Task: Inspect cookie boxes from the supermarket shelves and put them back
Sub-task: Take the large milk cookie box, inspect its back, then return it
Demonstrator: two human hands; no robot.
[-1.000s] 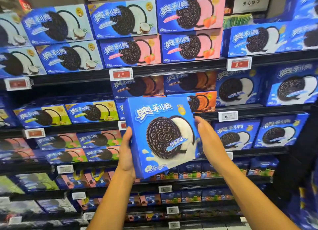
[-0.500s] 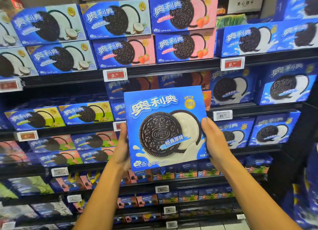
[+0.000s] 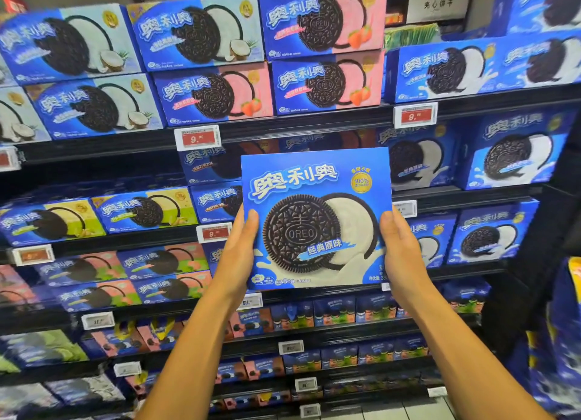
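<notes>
Box upright, face toward the camera, gripped at its side edges by left hand and right hand, shelf gap behind.

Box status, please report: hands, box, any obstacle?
Left hand and right hand grip box by its sides. Box upright, front facing camera, off shelf. Nothing in the way.

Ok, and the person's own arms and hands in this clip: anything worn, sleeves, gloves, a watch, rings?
Nothing worn shows. Both forearms are bare from the bottom edge of the frame up to the wrists: no sleeves or cuffs in view. The left hand and right hand are bare too, with no gloves, watch, bracelet or rings visible.
</notes>
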